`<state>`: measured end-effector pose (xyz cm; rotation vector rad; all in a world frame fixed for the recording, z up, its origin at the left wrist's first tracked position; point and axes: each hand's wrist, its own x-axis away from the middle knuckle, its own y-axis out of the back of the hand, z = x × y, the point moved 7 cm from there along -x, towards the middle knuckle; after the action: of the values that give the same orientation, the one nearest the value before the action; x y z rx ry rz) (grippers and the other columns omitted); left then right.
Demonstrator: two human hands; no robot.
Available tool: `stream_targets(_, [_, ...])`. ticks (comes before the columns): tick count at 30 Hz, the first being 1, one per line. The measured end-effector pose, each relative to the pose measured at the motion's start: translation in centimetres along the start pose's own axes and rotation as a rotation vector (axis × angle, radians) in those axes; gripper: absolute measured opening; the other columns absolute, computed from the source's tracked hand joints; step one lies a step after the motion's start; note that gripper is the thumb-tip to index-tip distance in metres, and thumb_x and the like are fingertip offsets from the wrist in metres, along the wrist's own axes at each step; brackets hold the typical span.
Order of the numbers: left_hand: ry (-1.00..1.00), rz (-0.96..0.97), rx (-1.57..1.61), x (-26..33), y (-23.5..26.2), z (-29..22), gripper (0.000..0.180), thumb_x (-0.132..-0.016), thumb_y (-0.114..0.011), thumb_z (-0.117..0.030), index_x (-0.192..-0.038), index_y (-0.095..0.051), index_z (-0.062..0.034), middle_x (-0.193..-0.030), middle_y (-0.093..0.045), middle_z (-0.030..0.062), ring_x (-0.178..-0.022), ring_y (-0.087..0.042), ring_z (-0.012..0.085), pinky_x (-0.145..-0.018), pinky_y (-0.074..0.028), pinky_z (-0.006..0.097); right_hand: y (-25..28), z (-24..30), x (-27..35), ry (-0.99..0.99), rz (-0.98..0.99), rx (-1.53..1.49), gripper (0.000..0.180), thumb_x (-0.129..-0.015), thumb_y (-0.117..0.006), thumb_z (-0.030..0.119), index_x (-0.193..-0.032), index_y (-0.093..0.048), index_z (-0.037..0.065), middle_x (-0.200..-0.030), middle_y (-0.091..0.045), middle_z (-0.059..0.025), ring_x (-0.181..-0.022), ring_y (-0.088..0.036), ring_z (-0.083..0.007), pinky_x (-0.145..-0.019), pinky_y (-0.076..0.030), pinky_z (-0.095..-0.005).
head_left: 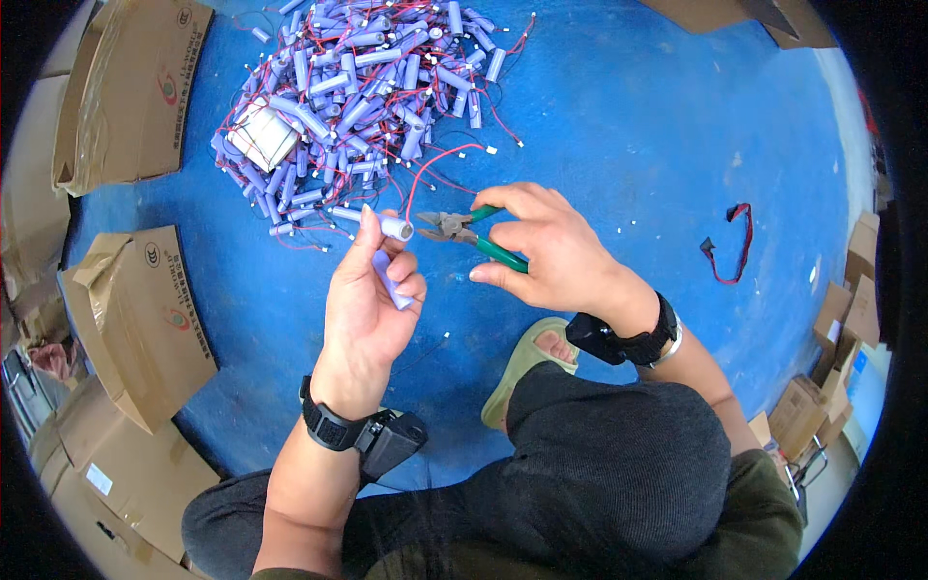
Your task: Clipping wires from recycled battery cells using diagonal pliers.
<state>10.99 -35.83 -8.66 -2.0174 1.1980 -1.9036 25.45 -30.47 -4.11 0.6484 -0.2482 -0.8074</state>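
Note:
My left hand [372,290] is closed around purple cylindrical battery cells. One battery cell [394,228] sticks out between thumb and forefinger, its end facing right. Another cell [392,282] lies under the curled fingers. A red wire [421,179] rises from the upper cell's end toward a small white connector [491,150]. In my right hand [556,246] are green-handled diagonal cutters [498,253], their handles spread. The cutter jaws [445,225] stand parted just right of the upper cell's end, close to the red wire. Whether they touch it I cannot tell.
A large heap of purple battery cells [362,72] with red and black wires lies ahead on the blue floor [619,126]. A white block [263,137] rests on it. Cardboard boxes [140,324] stand at left, more boxes [822,387] at right. A loose wire lead [742,244] lies rightward.

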Motion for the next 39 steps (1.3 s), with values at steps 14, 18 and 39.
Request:
stream_targets(14, [0.116,-0.071,0.095,1.0,-1.7,2.0,0.025,-0.085,-0.058,-0.035,-0.08,-0.055,-0.0097,-0.067,-0.051,-0.0018,-0.049,-0.04,0.0031,-0.04,-0.029,0.018,1.7,1.7,1.3,0.228,-0.415,0.747,0.022,-0.061,-0.069,0.028,-0.064,-0.054,0.012,-0.098,-0.056,-0.0011,-0.088,-0.052,-0.0217,-0.067,-0.037,-0.0347])
stream_targets(18, [0.096,-0.072,0.006,0.5,-1.7,2.3,0.027,-0.087,-0.055,-0.033,-0.091,-0.056,-0.0072,-0.074,-0.055,0.0004,-0.051,-0.042,0.004,-0.041,-0.031,0.018,1.8,0.7,0.9,0.213,-0.329,0.596,0.022,-0.063,-0.068,0.031,-0.064,-0.056,0.013,-0.089,-0.058,0.0029,-0.078,-0.053,-0.017,-0.062,-0.035,-0.0324])
stream_targets(39, [-0.279,-0.313,-1.034,-2.5,6.0,-1.8,0.023,-0.089,-0.051,-0.023,-0.093,-0.057,-0.0018,-0.071,-0.056,0.0034,-0.044,-0.041,0.0074,-0.039,-0.032,0.023,-0.4,-2.7,1.2,-0.111,-0.085,0.684,0.004,-0.067,-0.057,0.017,-0.064,-0.058,0.015,-0.077,-0.054,-0.0012,-0.072,-0.053,-0.0178,-0.065,-0.035,-0.0341])
